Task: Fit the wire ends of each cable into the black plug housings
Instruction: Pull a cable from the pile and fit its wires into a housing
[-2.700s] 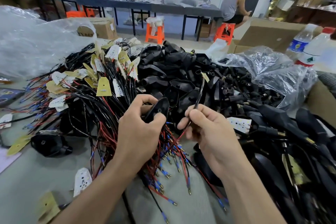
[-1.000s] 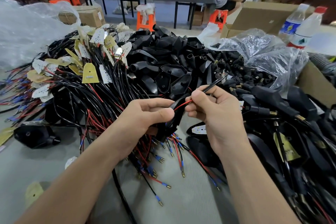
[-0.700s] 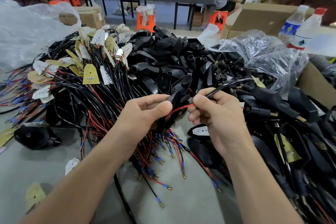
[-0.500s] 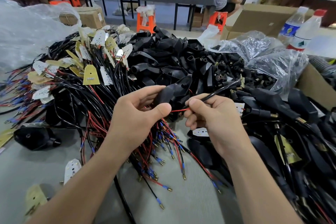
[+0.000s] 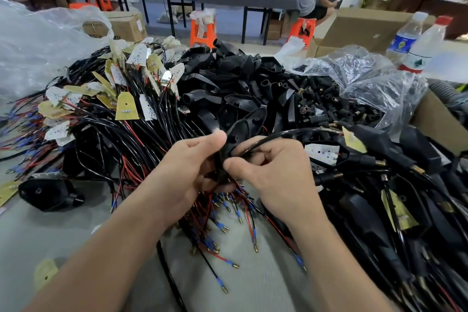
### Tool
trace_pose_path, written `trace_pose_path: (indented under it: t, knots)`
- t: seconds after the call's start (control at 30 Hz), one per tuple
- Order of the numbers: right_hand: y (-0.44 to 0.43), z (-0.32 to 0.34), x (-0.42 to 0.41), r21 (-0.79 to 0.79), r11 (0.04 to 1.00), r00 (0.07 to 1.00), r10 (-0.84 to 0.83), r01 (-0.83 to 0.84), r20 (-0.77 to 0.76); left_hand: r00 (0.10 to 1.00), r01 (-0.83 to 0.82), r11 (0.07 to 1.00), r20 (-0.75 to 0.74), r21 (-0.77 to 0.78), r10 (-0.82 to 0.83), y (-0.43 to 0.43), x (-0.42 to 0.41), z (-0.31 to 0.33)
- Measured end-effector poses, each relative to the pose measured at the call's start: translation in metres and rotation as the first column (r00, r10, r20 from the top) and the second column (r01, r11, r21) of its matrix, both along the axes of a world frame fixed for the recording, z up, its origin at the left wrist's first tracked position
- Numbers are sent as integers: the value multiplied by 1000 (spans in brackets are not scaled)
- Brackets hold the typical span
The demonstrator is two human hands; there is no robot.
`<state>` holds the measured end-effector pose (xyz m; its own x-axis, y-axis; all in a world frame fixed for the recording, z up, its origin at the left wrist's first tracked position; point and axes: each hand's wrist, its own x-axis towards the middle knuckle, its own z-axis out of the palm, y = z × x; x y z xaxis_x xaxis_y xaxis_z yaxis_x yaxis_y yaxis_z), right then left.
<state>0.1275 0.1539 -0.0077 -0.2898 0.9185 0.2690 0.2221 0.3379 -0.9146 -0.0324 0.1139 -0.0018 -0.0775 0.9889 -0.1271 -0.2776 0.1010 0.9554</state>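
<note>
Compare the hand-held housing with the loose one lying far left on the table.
Pose: held housing stands on end in the left hand; loose housing lies flat on the table. Cable: right hand pinches a cable at the held housing; loose housing shows none. Both black, each showing a small hole.

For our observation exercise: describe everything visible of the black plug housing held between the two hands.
The black plug housing is a glossy, plastic-looking shell, tapering, with a small hole in its face. It stands roughly upright, lower part hidden by the hands. The left hand grips it, thumb on its side; the right hand pinches a black cable beside it.
</note>
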Motion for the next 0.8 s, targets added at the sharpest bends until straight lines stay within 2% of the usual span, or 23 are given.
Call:
trace_pose_path:
  t: [0.1,0.17,0.33,0.43,0.53,0.67,0.73,0.8]
  knots:
    - [-5,4,-8,95,981,977,-179,168,118,992,90,992,-79,-84,-97,-2,1,0]
    - [-6,5,-10,132,960,944,-268,245,194,993,57,992,-92,-110,-67,-1,2,-1]
    - [-5,7,-8,175,971,942,-205,161,267,998,63,989,3,-135,-63,-1,2,3]
    - [2,6,-6,96,982,973,-177,164,149,993,117,985,-8,-124,-119,-2,3,4]
    - [14,4,1,51,964,959,-264,260,99,969,173,981,-162,-85,-185,-2,2,3]
    - [19,4,12,-98,966,969,-244,239,-49,958,9,1000,-288,-7,-11,0,1,0]
    - [19,5,15,-178,967,967,-208,180,-150,970,-14,998,-242,58,28,1,-3,0]
    - [21,8,20,-271,957,924,-193,103,-329,993,-58,990,-95,127,70,1,-8,2]
